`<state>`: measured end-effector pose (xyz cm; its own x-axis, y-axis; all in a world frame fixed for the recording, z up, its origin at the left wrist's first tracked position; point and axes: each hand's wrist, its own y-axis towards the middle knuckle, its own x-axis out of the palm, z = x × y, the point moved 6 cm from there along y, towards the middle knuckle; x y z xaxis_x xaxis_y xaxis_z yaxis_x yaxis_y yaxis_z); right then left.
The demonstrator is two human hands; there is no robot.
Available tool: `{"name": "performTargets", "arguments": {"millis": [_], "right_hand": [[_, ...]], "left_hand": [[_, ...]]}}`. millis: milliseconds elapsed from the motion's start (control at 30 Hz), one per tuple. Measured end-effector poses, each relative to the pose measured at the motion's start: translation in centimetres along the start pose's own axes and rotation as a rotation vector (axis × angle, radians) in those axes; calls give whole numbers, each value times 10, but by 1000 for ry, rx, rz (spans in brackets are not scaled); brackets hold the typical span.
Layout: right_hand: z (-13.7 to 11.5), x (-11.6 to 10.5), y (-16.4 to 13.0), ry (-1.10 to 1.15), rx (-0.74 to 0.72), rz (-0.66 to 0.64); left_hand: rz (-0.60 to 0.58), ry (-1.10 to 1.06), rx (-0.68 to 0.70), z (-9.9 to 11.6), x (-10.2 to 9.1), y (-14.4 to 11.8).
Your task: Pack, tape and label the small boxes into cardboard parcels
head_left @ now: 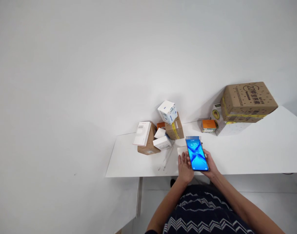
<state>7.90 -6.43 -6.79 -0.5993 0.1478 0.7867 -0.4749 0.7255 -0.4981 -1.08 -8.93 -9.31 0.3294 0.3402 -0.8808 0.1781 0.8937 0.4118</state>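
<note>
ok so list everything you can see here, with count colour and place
phone: 1, lit blue screen, held over the table's near edge
table: 1, white, against the wall
small boxes pile: several, white and brown, table's left part
orange box: 1, orange, back of table
avocado-print box: 1, white, under the big carton
big carton: 1, brown with yellow tape, far right
left hand: 1, beside the phone, touching its left edge
right hand: 1, gripping the phone

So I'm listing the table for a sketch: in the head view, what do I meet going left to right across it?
White book-like box → blue-and-white carton → lit phone in the hands → orange box → big cardboard box.
</note>
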Motion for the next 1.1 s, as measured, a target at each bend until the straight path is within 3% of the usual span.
{"name": "performTargets", "arguments": {"millis": [67, 133, 200, 267, 367, 467, 567, 633, 767, 833, 967, 1100], "right_hand": [[-28, -28, -2, -78, -154, 146], [-51, -65, -6, -243, -270, 371], [-68, -105, -15, -556, -327, 665], [-75, -133, -23, -1003, -300, 870], [-67, -155, -28, -1605, -233, 1016], [-50, -162, -24, -1903, -245, 1030], [-45, -153, -19, -1993, -269, 1048], [-47, -136, -12, -2001, -253, 966], [-32, -70, 8, -1860, -277, 437], [-18, -34, 12, -1883, -358, 334], [10, 4, 21, -2088, -444, 441], [18, 12, 32, -2193, -522, 536]], "left_hand": [[-90, 45, 47, 2, 2, 2], [-168, 89, 59, 4, 3, 2], [-193, 104, 55, 5, 3, 2], [-207, 109, 60, 6, 3, 3], [-259, 110, 63, 5, 3, 4], [-326, 74, 32, 3, 1, 5], [-328, -46, 4, 0, -6, 8], [-283, -179, -21, -2, -11, 9], [-107, -484, -202, -15, -18, 7], [-23, -632, -305, -22, -19, 2], [90, -892, -454, -30, -17, -5], [165, -981, -498, -34, -20, -6]]}}
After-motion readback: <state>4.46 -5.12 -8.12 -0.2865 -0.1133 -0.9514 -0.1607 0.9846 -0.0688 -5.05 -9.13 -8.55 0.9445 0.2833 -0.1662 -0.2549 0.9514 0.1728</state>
